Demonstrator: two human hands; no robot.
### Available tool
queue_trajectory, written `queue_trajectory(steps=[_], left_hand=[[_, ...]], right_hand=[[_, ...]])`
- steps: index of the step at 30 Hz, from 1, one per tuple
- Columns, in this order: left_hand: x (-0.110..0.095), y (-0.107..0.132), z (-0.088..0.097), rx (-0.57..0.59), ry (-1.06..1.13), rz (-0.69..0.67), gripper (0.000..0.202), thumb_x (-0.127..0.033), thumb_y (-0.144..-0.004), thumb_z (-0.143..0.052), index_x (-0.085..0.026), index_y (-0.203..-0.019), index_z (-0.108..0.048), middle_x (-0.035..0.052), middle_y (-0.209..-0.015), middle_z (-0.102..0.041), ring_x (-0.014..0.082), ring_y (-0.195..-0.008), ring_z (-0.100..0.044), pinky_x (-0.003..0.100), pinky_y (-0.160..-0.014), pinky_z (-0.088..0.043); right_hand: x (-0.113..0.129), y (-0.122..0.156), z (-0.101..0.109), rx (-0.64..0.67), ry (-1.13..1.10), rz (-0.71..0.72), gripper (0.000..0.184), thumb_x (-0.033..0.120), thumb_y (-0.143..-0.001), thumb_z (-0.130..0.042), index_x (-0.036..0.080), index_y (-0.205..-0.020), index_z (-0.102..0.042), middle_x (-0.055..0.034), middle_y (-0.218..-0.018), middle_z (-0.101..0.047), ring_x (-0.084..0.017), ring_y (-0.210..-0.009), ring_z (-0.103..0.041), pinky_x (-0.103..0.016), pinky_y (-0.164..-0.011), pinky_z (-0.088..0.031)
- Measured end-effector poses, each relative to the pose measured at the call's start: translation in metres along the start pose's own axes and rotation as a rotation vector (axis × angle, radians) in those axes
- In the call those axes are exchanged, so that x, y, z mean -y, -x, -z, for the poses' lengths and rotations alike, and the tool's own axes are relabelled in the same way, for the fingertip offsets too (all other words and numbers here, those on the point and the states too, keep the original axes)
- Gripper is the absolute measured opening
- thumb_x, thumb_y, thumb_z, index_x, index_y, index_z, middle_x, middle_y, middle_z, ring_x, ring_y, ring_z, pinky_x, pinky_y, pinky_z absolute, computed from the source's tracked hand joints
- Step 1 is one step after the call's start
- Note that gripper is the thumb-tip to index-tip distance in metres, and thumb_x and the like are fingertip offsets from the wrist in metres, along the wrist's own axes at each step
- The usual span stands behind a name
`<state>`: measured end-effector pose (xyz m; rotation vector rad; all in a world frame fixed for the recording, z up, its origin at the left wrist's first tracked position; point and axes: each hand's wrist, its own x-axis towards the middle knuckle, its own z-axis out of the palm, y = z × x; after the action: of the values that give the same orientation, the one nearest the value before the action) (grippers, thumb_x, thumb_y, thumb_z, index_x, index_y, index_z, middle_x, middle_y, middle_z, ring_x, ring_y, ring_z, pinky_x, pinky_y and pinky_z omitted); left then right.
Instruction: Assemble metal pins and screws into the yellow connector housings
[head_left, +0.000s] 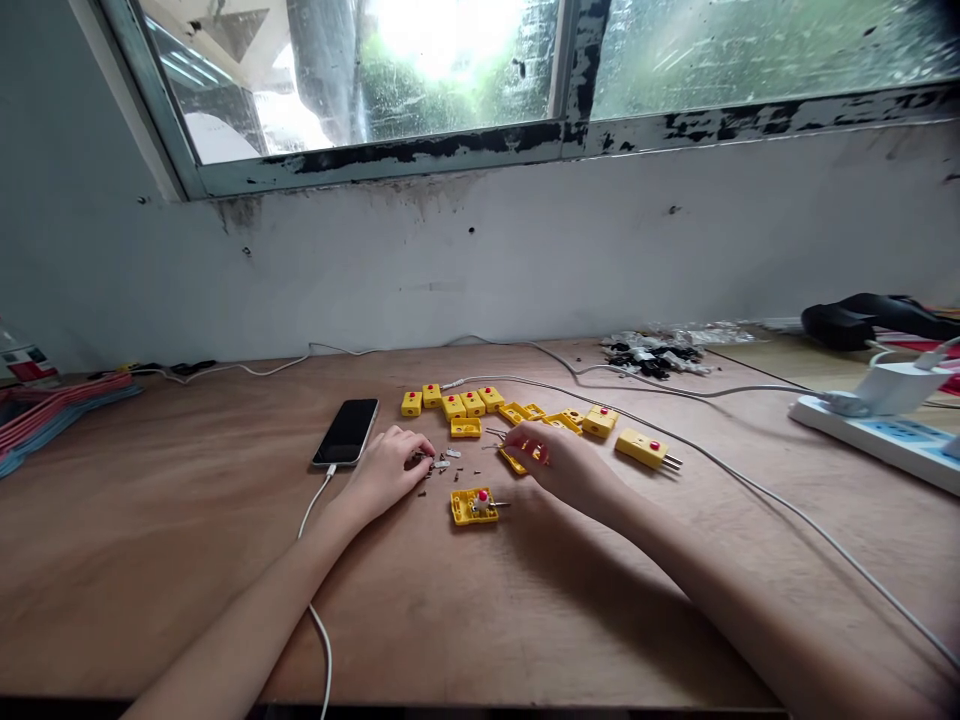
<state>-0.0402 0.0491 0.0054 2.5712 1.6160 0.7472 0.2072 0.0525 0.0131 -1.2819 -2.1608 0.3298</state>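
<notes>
My left hand (390, 462) rests on the wooden table with curled fingers pressed together among small dark screws (457, 477) and little pale metal strips (453, 454). What its fingertips pinch, if anything, is too small to tell. My right hand (559, 455) has its fingers bent down over a yellow plastic shell (514, 461), and thin metal prongs (495, 433) show at its fingertips. Whether the fingers grip these is hidden. Between the hands and closer to me lies an open yellow plug half (472, 507) holding a red button and a metal pin.
Several yellow blocks with red buttons (453, 406) stand behind the hands. A yellow plug (643, 449) with two prongs lies to the right. A phone (346, 433) on a white cable is at left. Black and white small parts (656, 354) are heaped near the wall, and a power strip (885, 430) stands right.
</notes>
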Motion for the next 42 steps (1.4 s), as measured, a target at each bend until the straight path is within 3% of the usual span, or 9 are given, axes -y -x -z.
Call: queue_trajectory(steps=[4,9,18,31,42], left_hand=[[0.000,0.000,0.001,-0.016,-0.014,-0.033,0.011,-0.023,-0.082,-0.054,-0.023,-0.080,-0.064,0.0007,-0.079,-0.066,0.0198,-0.079,-0.058,0.033,-0.073,-0.046],[-0.008,0.001,0.002,-0.119,0.039,-0.026,0.008,-0.023,-0.081,-0.056,-0.022,-0.080,-0.064,0.0009,-0.079,-0.064,0.0178,-0.077,-0.060,0.031,-0.073,-0.048],[-0.036,0.005,-0.006,-0.208,0.077,-0.246,0.010,-0.016,-0.080,-0.056,-0.020,-0.083,-0.064,0.0005,-0.079,-0.070,0.0180,-0.076,-0.061,0.031,-0.069,-0.050],[-0.034,0.007,-0.006,-0.238,0.104,-0.232,0.008,-0.016,-0.078,-0.058,-0.020,-0.082,-0.064,-0.0011,-0.078,-0.070,0.0167,-0.074,-0.061,0.030,-0.067,-0.050],[-0.043,0.011,-0.005,-0.193,0.151,-0.226,0.008,-0.017,-0.079,-0.059,-0.019,-0.083,-0.066,0.0009,-0.080,-0.071,0.0179,-0.077,-0.060,0.030,-0.069,-0.049]], right_hand=[[-0.001,0.001,-0.001,-0.003,-0.024,0.019,0.014,0.024,-0.084,-0.052,0.021,-0.084,-0.065,-0.0026,-0.079,-0.067,-0.014,-0.064,-0.059,-0.027,-0.059,-0.045],[0.002,0.003,-0.004,0.008,-0.016,0.019,0.014,0.025,-0.084,-0.051,0.021,-0.083,-0.064,-0.0024,-0.078,-0.068,-0.015,-0.065,-0.059,-0.027,-0.059,-0.045],[0.009,0.007,-0.012,0.022,-0.049,0.162,0.015,0.018,-0.086,-0.048,0.020,-0.082,-0.062,-0.0018,-0.079,-0.066,-0.013,-0.068,-0.059,-0.024,-0.060,-0.043],[0.013,0.007,-0.008,0.004,-0.060,0.142,0.011,0.018,-0.085,-0.051,0.020,-0.081,-0.061,-0.0014,-0.076,-0.066,-0.013,-0.066,-0.058,-0.024,-0.059,-0.042],[0.018,0.008,-0.007,0.092,-0.220,0.078,0.009,0.018,-0.082,-0.053,0.017,-0.079,-0.061,-0.0028,-0.076,-0.063,-0.013,-0.066,-0.055,-0.024,-0.059,-0.043]])
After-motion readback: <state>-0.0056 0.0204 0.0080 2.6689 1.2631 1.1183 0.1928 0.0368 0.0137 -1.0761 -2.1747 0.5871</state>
